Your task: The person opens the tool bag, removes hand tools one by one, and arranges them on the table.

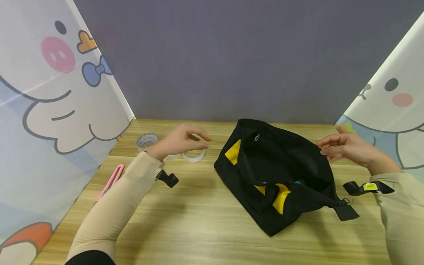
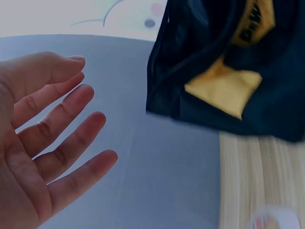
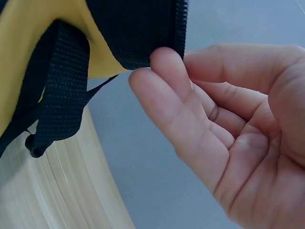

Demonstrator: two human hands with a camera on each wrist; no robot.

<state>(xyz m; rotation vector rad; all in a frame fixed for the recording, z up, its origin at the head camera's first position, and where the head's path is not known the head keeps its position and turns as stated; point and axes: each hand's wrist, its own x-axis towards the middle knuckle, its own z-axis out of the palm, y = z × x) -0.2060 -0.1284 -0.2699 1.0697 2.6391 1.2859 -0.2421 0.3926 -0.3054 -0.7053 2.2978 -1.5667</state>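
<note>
A black fabric tool bag (image 1: 261, 206) with yellow panels lies on the table, its zippered mouth gaping upward. Something teal (image 1: 300, 182) shows at the opening's near edge. My right hand (image 1: 352, 147) pinches the bag's right rim between thumb and fingers; in the right wrist view the fingertips (image 3: 164, 71) grip the cloth beside the zipper teeth. To the left of the bag, my left hand (image 1: 183, 140) hovers with relaxed, spread fingers and holds nothing. Below and behind it are a white tape ring (image 1: 194, 159) and a clear tape roll (image 1: 147, 140).
A pink utility knife (image 1: 114, 178) lies near the table's left edge, beside my left forearm. A grey panel (image 1: 232, 59) rises behind the wooden table (image 1: 198, 221), and cartoon-printed sheets (image 1: 66, 121) stand at both sides. A black zipper end tab (image 1: 346, 212) sticks out at the bag's right.
</note>
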